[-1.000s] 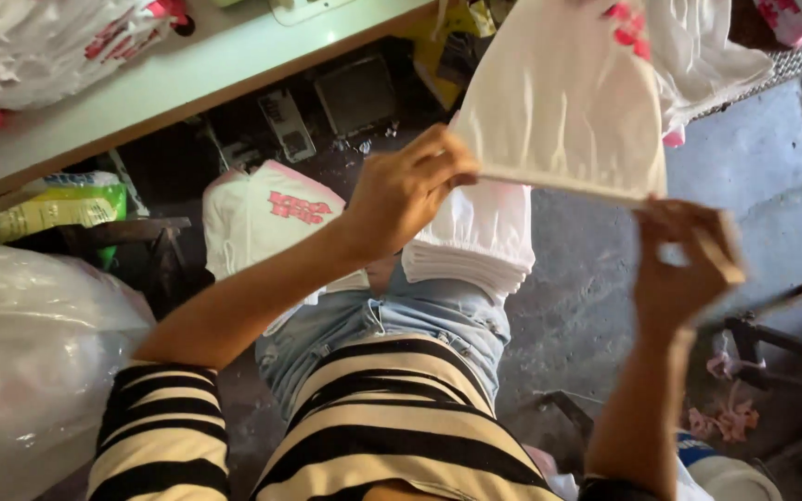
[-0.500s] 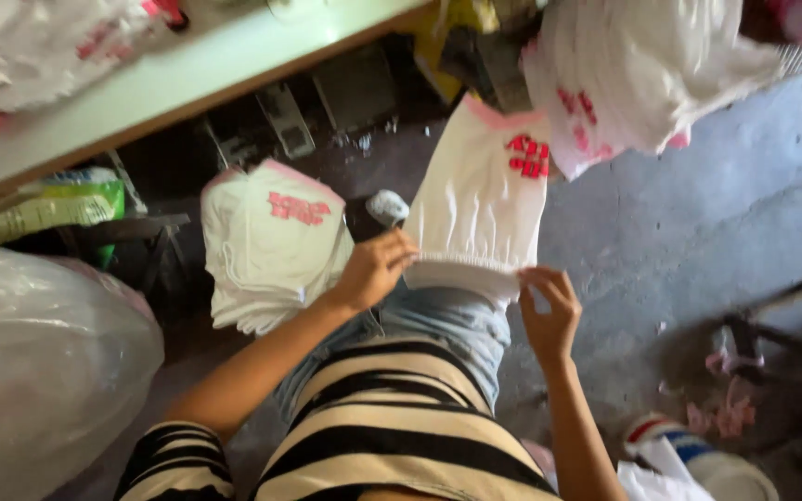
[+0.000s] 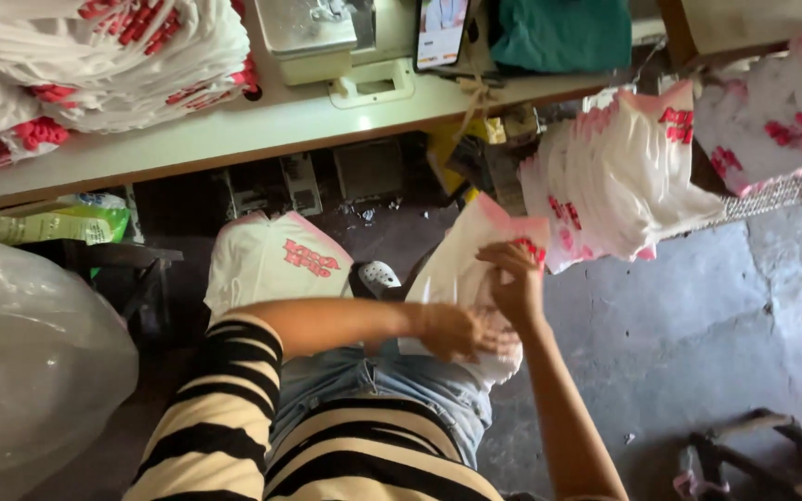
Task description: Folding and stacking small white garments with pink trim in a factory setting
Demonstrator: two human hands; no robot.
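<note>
— How do I square this one up?
— Press your left hand (image 3: 461, 332) flat, fingers spread, on the white bag (image 3: 461, 278) lying on your lap, and keep it smooth. Your right hand (image 3: 512, 283) pinches the bag's upper edge; align it there.
— And the rest?
— A finished stack (image 3: 271, 269) sits beside your knee, more bags (image 3: 619, 176) hang to the right.

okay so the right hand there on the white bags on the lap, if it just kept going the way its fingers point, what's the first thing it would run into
The right hand points up and away over the lap pile. Straight on, it would probably first meet the hanging bundle of white bags with red print, though depth is hard to judge from the head view.
</note>
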